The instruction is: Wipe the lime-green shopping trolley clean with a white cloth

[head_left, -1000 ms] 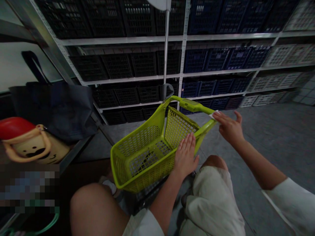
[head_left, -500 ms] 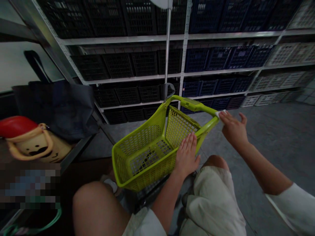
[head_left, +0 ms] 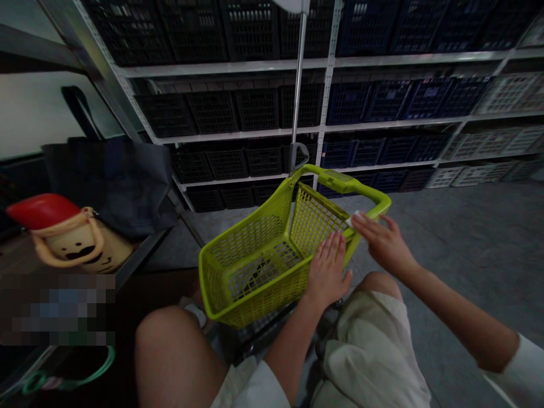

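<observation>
A lime-green plastic basket cart (head_left: 255,266) stands in front of my knees, its handle bar (head_left: 344,182) toward the shelves. My left hand (head_left: 328,271) lies flat with fingers together against the basket's near rim. My right hand (head_left: 380,241) presses a small white wipe (head_left: 351,220) onto the right arm of the handle frame, fingers laid over it. The basket looks empty inside.
Shelving (head_left: 297,130) with several dark and blue crates fills the back; white crates stand at far right. A metal pole (head_left: 298,85) rises behind the cart. At left a dark bag (head_left: 114,181) and a jar-shaped bag with a red lid (head_left: 63,238) rest on a ledge. Grey floor (head_left: 467,238) lies at right.
My right hand slid with the white wipe down the handle's right arm, from the upper corner toward the basket rim. My left hand stayed on the rim.
</observation>
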Action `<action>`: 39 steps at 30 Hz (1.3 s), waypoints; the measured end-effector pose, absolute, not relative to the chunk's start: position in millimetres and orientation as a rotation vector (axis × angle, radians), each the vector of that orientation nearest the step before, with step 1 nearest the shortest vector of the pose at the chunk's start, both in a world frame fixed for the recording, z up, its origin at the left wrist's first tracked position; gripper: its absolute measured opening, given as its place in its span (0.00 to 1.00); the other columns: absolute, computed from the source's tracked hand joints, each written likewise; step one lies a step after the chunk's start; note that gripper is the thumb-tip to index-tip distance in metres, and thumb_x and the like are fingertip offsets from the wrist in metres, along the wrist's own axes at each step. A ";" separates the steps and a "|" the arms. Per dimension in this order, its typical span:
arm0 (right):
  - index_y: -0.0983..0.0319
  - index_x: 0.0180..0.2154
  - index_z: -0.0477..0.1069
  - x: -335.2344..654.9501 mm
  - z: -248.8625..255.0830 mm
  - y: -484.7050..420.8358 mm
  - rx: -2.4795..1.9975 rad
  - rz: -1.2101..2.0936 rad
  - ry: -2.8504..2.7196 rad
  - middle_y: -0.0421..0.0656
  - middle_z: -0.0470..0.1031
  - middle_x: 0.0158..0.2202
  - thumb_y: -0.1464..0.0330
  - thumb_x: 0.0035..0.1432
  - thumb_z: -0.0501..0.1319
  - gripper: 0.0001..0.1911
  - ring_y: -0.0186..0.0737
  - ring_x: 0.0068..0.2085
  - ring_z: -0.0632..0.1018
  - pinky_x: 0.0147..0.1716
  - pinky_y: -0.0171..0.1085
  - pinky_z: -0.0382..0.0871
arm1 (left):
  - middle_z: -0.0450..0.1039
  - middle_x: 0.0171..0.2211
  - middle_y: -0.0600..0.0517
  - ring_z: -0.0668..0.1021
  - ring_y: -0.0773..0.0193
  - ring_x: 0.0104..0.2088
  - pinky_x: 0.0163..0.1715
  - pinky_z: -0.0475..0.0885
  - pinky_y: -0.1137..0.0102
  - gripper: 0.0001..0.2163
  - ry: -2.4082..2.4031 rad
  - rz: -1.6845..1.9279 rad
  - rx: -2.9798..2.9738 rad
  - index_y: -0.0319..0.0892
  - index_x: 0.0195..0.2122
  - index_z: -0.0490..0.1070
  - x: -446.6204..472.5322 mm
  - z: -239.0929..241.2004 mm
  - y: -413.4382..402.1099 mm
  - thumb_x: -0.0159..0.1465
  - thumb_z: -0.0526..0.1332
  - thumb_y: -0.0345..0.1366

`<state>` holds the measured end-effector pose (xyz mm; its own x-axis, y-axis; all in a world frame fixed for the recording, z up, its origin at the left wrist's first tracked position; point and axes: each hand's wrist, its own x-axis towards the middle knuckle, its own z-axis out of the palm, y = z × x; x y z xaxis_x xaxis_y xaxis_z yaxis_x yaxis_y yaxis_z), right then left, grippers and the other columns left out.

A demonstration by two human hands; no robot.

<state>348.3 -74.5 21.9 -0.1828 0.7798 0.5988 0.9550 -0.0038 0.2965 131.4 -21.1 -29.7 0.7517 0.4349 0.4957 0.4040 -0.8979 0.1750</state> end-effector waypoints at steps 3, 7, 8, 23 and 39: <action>0.57 0.64 0.62 345.8 22.4 -76.8 -1.687 -0.833 -2.235 0.47 0.71 0.63 0.83 0.54 0.48 0.37 0.43 0.62 0.73 0.64 0.51 0.55 | 0.39 0.74 0.42 0.45 0.56 0.73 0.70 0.53 0.56 0.40 0.672 0.857 2.863 0.33 0.72 0.34 131.0 -29.7 -20.7 0.66 0.55 0.44; 0.61 0.63 0.64 366.9 34.7 -74.9 -1.950 -0.932 -1.784 0.55 0.72 0.60 0.82 0.57 0.47 0.33 0.55 0.60 0.74 0.63 0.61 0.51 | 0.39 0.74 0.41 0.46 0.54 0.73 0.70 0.54 0.55 0.40 0.677 0.855 2.878 0.33 0.72 0.35 130.5 -29.2 -20.8 0.66 0.56 0.44; 0.62 0.62 0.65 365.2 34.3 -74.2 -1.957 -0.955 -1.744 0.56 0.72 0.60 0.82 0.57 0.47 0.33 0.56 0.60 0.74 0.63 0.61 0.52 | 0.38 0.74 0.41 0.46 0.54 0.73 0.70 0.53 0.56 0.41 0.687 0.846 2.894 0.32 0.72 0.36 130.6 -29.0 -21.0 0.66 0.56 0.45; 0.62 0.59 0.68 348.1 24.6 -70.5 -1.741 -0.890 -2.119 0.50 0.72 0.61 0.82 0.55 0.49 0.32 0.44 0.62 0.73 0.62 0.49 0.58 | 0.36 0.75 0.42 0.44 0.56 0.74 0.71 0.52 0.59 0.41 0.743 0.777 2.952 0.31 0.72 0.36 131.0 -26.9 -21.9 0.67 0.56 0.47; 0.58 0.62 0.64 360.9 29.7 -77.5 -1.772 -0.879 -2.082 0.47 0.72 0.62 0.83 0.54 0.48 0.35 0.44 0.61 0.74 0.65 0.54 0.55 | 0.37 0.74 0.43 0.43 0.56 0.74 0.71 0.49 0.60 0.41 0.741 0.789 2.974 0.30 0.72 0.36 130.8 -27.5 -21.9 0.67 0.56 0.47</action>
<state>360.9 -77.5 29.7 -0.2164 0.7971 0.5638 0.9599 0.0683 0.2719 130.8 -21.9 -27.5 0.7662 0.4341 0.4739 0.4455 -0.8902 0.0952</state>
